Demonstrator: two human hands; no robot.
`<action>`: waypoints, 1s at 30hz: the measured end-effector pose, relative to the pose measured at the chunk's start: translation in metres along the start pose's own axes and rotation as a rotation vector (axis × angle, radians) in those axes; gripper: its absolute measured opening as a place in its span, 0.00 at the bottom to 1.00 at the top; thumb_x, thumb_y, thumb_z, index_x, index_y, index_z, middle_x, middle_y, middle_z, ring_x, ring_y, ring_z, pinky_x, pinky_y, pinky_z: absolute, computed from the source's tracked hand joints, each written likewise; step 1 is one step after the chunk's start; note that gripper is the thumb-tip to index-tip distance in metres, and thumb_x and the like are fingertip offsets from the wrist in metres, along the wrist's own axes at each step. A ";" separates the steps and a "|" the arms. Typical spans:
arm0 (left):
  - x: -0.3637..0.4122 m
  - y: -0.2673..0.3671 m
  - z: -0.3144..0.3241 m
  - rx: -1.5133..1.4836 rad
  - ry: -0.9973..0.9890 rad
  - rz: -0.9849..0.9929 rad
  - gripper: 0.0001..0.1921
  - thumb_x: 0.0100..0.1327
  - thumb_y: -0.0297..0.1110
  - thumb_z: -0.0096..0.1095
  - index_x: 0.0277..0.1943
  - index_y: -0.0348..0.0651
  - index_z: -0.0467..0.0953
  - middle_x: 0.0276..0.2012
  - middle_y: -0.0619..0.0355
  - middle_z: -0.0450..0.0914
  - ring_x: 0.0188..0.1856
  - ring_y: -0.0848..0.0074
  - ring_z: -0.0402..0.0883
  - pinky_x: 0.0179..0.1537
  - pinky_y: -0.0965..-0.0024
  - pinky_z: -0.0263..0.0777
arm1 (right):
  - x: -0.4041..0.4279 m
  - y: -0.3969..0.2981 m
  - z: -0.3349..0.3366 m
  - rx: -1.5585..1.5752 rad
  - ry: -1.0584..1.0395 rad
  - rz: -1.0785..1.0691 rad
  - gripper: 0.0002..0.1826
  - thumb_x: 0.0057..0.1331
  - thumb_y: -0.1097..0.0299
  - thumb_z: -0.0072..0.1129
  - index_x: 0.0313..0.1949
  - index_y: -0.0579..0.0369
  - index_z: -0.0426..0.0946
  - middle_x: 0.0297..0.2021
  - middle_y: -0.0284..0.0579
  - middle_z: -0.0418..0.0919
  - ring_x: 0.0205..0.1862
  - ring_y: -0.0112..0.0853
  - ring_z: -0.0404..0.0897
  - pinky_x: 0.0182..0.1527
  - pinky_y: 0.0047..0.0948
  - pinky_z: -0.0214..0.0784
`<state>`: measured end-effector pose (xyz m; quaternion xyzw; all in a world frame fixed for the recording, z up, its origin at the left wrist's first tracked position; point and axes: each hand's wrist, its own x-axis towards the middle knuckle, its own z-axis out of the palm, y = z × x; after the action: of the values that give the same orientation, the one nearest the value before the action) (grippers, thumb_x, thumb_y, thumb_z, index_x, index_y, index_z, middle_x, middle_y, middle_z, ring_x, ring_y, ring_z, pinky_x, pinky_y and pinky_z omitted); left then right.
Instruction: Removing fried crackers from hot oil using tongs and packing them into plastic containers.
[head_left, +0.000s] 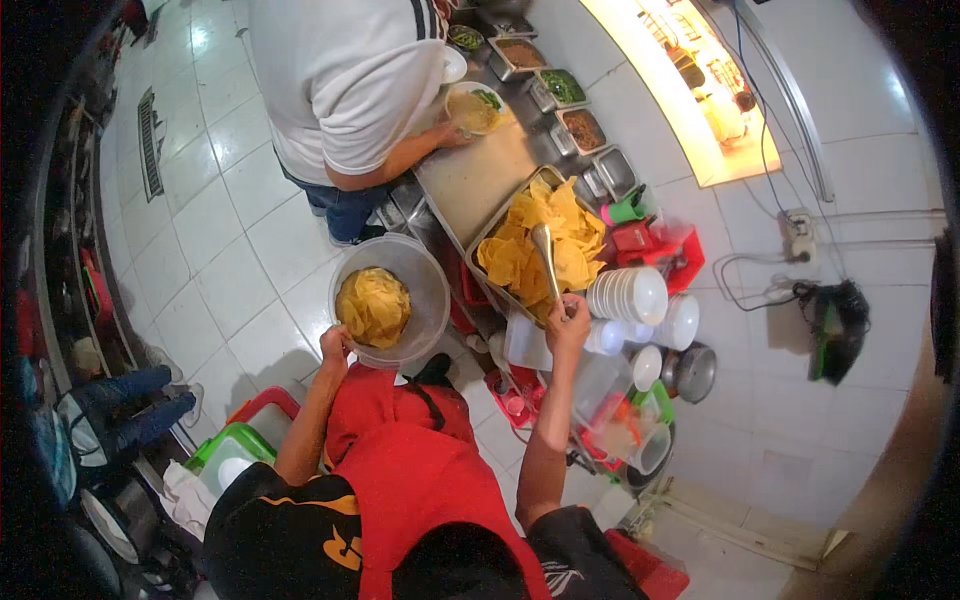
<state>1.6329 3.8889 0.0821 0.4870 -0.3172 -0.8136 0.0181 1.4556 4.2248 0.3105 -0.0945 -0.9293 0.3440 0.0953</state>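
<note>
My left hand (336, 343) grips the rim of a translucent plastic tub (431, 307), which holds yellow fried wafers or chips (373, 306) at its bottom. In my right hand (568, 322) are metal tongs (545, 251), their far end resting over a heap of yellow chips (510, 251) that fills a rectangular metal tray (478, 260) on the counter. Whether the tongs pinch a chip cannot be told. The tub is held to the left of the tray, apart from it, above the floor.
A co-worker in a white shirt (375, 97) stands ahead at the counter, a hand at a plate of food (474, 109). Metal food containers (583, 130) line the wall. Stacked white bowls (628, 295) and a red basket (679, 255) stand right of the tray. Green-rimmed tubs (236, 450) are at my left.
</note>
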 end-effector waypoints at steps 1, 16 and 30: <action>0.000 -0.001 0.000 0.010 0.001 -0.005 0.02 0.42 0.25 0.52 0.22 0.42 0.67 0.16 0.61 0.67 0.15 0.78 0.63 0.16 0.75 0.55 | 0.002 0.006 0.000 -0.001 0.001 0.011 0.08 0.58 0.70 0.55 0.35 0.60 0.72 0.25 0.46 0.76 0.27 0.32 0.75 0.33 0.30 0.66; 0.000 0.001 0.018 0.092 0.014 0.039 0.04 0.45 0.29 0.53 0.20 0.42 0.68 0.17 0.61 0.67 0.16 0.79 0.62 0.18 0.75 0.54 | -0.033 -0.003 -0.065 0.300 -0.223 0.209 0.05 0.63 0.69 0.54 0.37 0.55 0.72 0.20 0.33 0.74 0.20 0.16 0.66 0.22 0.17 0.53; 0.009 -0.008 0.015 0.095 -0.039 0.124 0.07 0.48 0.31 0.50 0.18 0.42 0.70 0.15 0.60 0.69 0.17 0.77 0.65 0.20 0.74 0.56 | -0.099 -0.037 -0.033 0.220 -0.638 0.113 0.10 0.64 0.74 0.50 0.44 0.57 0.66 0.24 0.39 0.75 0.29 0.23 0.74 0.33 0.22 0.65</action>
<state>1.6181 3.8995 0.0758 0.4507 -0.3851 -0.8044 0.0390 1.5550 4.1936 0.3482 -0.0225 -0.8631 0.4590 -0.2096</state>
